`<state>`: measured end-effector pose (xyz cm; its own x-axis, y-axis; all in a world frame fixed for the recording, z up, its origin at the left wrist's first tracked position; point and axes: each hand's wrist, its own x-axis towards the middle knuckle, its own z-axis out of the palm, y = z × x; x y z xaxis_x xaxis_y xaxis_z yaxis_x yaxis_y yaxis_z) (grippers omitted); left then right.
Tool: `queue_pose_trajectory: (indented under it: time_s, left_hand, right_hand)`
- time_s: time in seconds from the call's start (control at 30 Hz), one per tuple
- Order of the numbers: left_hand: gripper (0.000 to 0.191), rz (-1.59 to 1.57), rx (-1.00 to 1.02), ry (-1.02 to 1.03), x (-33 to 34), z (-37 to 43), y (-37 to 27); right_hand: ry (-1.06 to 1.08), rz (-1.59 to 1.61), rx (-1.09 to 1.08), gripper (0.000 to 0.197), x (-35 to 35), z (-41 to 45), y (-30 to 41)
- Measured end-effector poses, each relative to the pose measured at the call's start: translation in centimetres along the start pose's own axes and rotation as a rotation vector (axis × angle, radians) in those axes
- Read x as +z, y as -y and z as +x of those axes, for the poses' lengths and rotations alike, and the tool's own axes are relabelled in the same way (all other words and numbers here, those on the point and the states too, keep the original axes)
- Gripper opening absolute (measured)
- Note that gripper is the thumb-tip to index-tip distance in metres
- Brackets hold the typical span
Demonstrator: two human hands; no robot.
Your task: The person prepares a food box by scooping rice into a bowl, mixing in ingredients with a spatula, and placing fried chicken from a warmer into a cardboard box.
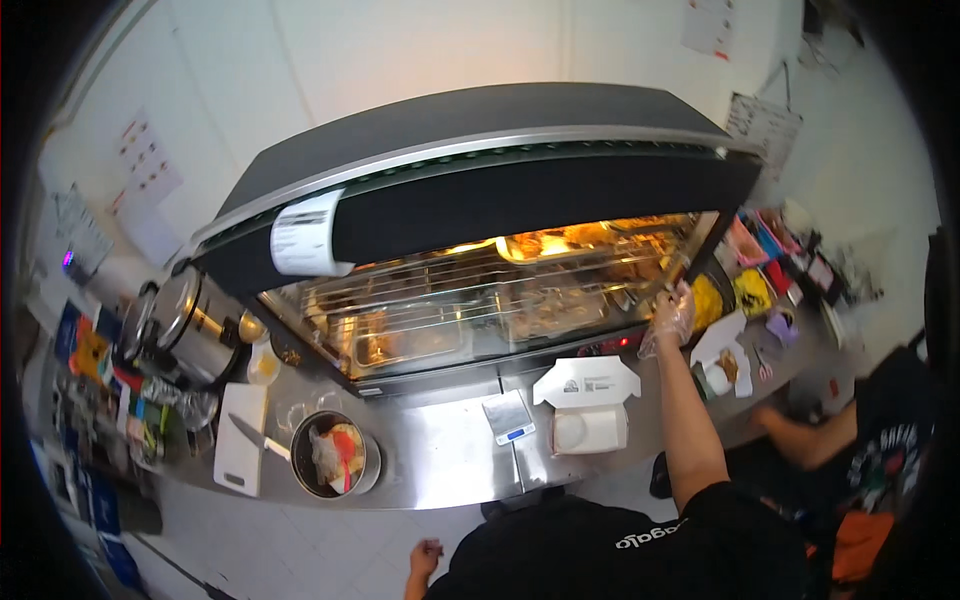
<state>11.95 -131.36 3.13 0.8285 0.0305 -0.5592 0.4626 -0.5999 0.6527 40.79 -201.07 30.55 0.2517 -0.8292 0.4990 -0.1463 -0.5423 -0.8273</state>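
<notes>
My right hand (pixel 673 313), in a clear plastic glove, is at the right end of the lit food warmer's opening. Its fingers are bent close together near the frame; whether they grip something cannot be made out. Inside the food warmer (pixel 480 206), a tray of browned food (pixel 555 244) sits on the upper wire rack, with metal trays (pixel 409 341) below. My left hand (pixel 426 555) hangs low by my side, fingers curled, away from the counter. Before me on the steel counter stand an open white cardboard box (pixel 589 431) with a round pale item inside and a digital scale (pixel 510 416).
Left on the counter, a knife (pixel 251 433) lies across a white cutting board (pixel 238 450), beside a steel pot (pixel 367 469) holding a red utensil. A second open box (pixel 720 360) and scissors (pixel 763 364) lie right. Another person's arm (pixel 806 435) is close by on the right.
</notes>
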Motion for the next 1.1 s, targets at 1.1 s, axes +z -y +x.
queue_pose_trajectory:
  time_s: [1.1]
  left_hand:
    - [0.028,0.018,-0.129,0.155,1.9,-1.1,0.9]
  right_hand:
    - [0.612,-0.62,0.042,0.087,2.2,7.2,4.3]
